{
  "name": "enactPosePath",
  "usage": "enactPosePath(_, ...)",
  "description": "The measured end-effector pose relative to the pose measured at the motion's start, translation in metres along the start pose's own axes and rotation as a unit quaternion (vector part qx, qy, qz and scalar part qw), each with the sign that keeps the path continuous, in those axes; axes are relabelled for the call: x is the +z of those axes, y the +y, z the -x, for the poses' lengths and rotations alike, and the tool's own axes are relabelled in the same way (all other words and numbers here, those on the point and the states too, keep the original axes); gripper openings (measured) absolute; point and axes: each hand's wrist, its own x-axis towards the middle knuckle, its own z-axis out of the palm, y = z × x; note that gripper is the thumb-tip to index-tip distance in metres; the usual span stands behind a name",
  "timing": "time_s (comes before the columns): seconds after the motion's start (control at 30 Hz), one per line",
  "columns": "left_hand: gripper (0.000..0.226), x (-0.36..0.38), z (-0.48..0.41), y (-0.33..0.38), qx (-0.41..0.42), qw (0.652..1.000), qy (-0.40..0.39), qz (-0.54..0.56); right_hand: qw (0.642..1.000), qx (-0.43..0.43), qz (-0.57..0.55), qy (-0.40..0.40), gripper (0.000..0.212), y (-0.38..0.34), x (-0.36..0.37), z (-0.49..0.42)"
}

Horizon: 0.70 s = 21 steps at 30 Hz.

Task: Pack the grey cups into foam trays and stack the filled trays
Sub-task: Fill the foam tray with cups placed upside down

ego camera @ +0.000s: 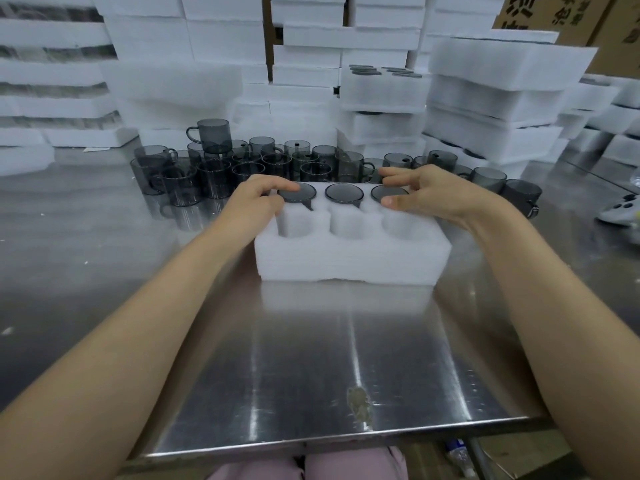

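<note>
A white foam tray [346,261] lies on the steel table in front of me. Its back row holds three grey cups, bases up: left [300,193], middle [344,193], right [393,192]. The three front pockets [346,223] are empty. My left hand [258,199] is at the tray's back left corner, index finger and thumb curled around the left cup's base. My right hand [426,194] straddles the right cup, thumb in front and fingers behind it. Many loose grey cups [214,174] stand behind the tray.
More loose cups [488,176] trail off to the right. Stacks of foam trays [495,98] rise behind, one filled tray [381,88] on top. Cardboard boxes [540,12] stand at the top right. A white device [620,211] lies at the right edge. The table's front edge [346,438] is near my lap.
</note>
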Motion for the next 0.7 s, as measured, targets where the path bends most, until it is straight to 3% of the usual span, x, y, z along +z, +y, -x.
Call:
enactPosePath(0.2, 0.049, -0.002, -0.002, -0.002, 0.011, 1.0, 0.009, -0.003, 0.997, 0.027, -0.053, 0.042, 0.047, 0.004, 0.003, 0.007)
enactPosePath(0.3, 0.046, -0.002, -0.002, 0.0, 0.009, 0.999, 0.04, 0.021, 0.973, 0.01, -0.128, 0.19, 0.016, 0.011, 0.0, 0.008)
enactPosePath(0.37, 0.045, -0.003, -0.002, 0.002, 0.0, 0.997, 0.056, 0.044, 0.938, 0.012, -0.162, 0.307, 0.023, 0.015, -0.004, 0.005)
enactPosePath(0.43, 0.046, -0.008, -0.003, 0.002, -0.01, 0.997, 0.062, 0.052, 0.922, 0.026, -0.1, 0.372, 0.024, 0.02, -0.009, 0.004)
enactPosePath(0.5, 0.049, -0.017, -0.004, -0.001, -0.019, 0.996, 0.067, 0.052, 0.926, 0.043, -0.012, 0.376, 0.02, 0.027, -0.011, 0.004)
enactPosePath(0.7, 0.054, -0.041, -0.01, -0.01, -0.065, 0.99, 0.096, 0.081, 0.96, -0.028, 0.167, 0.222, 0.033, 0.028, 0.004, 0.002)
